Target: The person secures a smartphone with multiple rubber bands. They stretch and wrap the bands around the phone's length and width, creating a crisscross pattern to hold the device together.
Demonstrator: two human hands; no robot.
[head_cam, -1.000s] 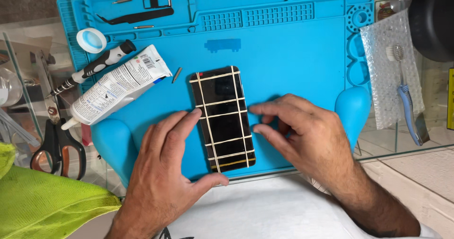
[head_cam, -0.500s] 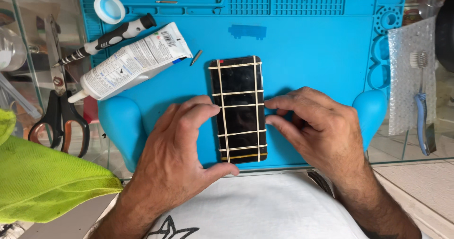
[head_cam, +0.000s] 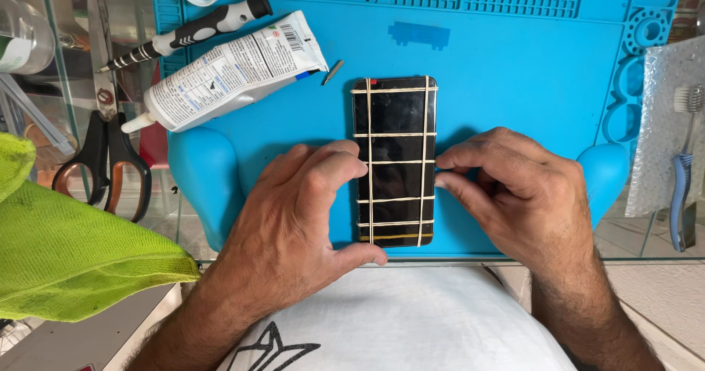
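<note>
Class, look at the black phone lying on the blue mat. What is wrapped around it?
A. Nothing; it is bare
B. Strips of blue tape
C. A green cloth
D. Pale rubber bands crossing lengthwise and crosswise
D: the phone is crossed by pale rubber bands running both along and across it, forming a grid over its dark face.

A glass tabletop (head_cam: pixel 44 84) carries a blue silicone work mat (head_cam: pixel 514 70) (evenly lit); pale tiled floor (head_cam: pixel 661 297) shows beneath.
</note>
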